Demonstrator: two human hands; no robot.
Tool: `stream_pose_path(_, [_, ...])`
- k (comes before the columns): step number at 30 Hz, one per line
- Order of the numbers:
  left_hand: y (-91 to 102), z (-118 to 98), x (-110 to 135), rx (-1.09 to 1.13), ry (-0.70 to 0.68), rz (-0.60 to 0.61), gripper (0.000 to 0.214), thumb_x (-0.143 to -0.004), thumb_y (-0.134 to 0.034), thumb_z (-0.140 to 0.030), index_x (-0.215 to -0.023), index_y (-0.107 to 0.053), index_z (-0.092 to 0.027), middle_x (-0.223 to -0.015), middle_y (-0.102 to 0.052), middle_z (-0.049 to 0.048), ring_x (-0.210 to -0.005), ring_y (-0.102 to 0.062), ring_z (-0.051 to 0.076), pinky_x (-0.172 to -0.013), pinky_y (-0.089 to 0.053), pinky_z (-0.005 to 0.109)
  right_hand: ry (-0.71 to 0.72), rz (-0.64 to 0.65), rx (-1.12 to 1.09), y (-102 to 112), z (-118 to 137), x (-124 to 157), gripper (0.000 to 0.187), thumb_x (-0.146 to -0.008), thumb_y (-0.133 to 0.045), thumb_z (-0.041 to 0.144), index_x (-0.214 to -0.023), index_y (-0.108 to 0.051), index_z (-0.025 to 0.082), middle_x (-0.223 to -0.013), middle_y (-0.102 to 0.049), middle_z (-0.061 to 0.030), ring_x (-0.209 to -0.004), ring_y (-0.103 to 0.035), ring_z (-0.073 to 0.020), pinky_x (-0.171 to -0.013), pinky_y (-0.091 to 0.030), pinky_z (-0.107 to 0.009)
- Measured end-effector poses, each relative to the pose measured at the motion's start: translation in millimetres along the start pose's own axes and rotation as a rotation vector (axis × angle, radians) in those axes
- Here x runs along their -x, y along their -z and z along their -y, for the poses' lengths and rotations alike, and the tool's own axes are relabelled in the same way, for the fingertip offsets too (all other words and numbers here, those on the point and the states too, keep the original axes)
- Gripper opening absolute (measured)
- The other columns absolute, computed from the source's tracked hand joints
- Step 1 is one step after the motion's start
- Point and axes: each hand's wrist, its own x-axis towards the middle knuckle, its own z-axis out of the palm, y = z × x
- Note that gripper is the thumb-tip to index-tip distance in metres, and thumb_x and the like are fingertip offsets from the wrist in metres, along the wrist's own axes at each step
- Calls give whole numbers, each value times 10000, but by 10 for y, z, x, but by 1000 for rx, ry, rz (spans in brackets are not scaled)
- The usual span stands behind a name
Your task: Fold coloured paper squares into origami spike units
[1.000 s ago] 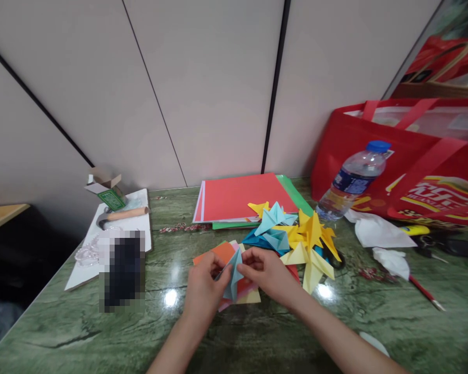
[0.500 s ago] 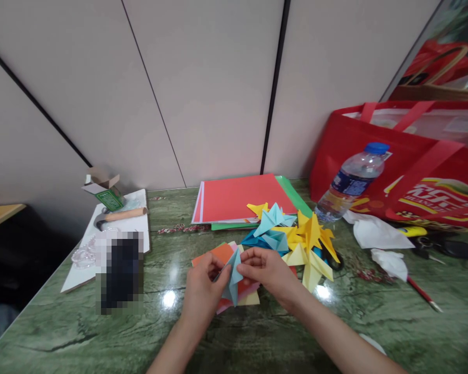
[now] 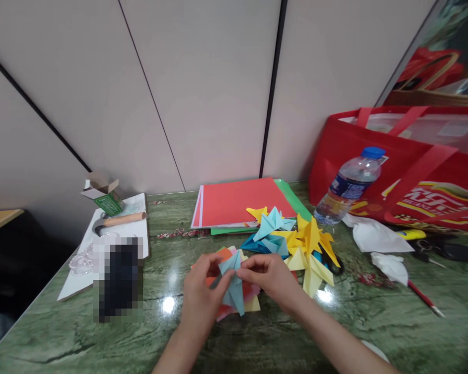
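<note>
A light blue folded paper [image 3: 234, 296] is held up between my two hands, pointed at top and bottom. My left hand [image 3: 203, 291] pinches its left side, thumb across the front. With thumb and index finger, my right hand [image 3: 265, 274] grips its right edge near the middle. Beneath lie loose coloured paper sheets [image 3: 253, 304] in orange, pink and cream, partly hidden by the hands. Just beyond my right hand is a pile of folded paper pieces [image 3: 304, 236] in yellow, light blue and darker blue.
Red and green paper sheets [image 3: 242, 200] lie against the wall. At right stand a water bottle [image 3: 347, 187] and a red bag [image 3: 413, 166], with crumpled tissue [image 3: 374, 234] and a red pen [image 3: 425, 298]. A white board [image 3: 76, 280] at left carries a small green box [image 3: 107, 200] and a wooden-handled tool [image 3: 125, 219].
The light blue paper has turned to show a broader face, its upper flap spread to the left. My left thumb now lies across its front. The view has shifted slightly.
</note>
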Motion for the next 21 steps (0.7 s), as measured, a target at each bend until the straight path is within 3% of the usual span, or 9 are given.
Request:
stream_pose_path(3, [21, 3, 15, -119, -233, 3, 97, -729, -596, -203, -823, -591, -185, -819, -620, 42, -770, -595, 171, -693, -480, 293, 47, -54, 51, -10, -18, -7, 184, -639, -677, 328, -599, -646, 151, -574, -615, -4, -538, -520, -128, -528, -403, -242])
stream_pose_path(6, [24, -20, 15, -117, -259, 34, 59, -747, -572, -181, -799, -600, -183, -871, -626, 61, -822, -599, 178, -729, -478, 305, 74, -84, 57, -14, -23, -7, 170, -660, -658, 314, -607, -646, 153, -600, -623, -9, -557, -527, -133, -536, -412, -243])
stream_pose_path(12, [2, -83, 7, -1, -52, 106, 48, -725, -584, -205, -716, -624, -180, -1010, -629, 93, -946, -587, 223, -818, -452, 351, 140, -34, 66, -18, -23, 6, 127, -681, -638, 261, -609, -630, 157, -638, -619, -12, -600, -537, -135, -557, -422, -244])
stream_pose_path(17, [3, -92, -11, 176, 196, 128, 107, -681, -631, -258, -685, -620, -152, -696, -649, 45, -670, -607, 178, -619, -478, 268, 117, -58, 34, -26, -43, -5, 149, -634, -679, 245, -589, -564, 163, -627, -596, -2, -597, -541, -134, -567, -435, -253])
stream_pose_path(21, [14, -83, -28, 392, 354, 105, 139, -649, -667, -245, -741, -614, -156, -631, -652, 9, -572, -579, 125, -538, -447, 207, 128, -51, -11, -25, -5, 0, 218, -613, -683, 178, -619, -465, 183, -620, -539, 40, -575, -510, -102, -543, -414, -220])
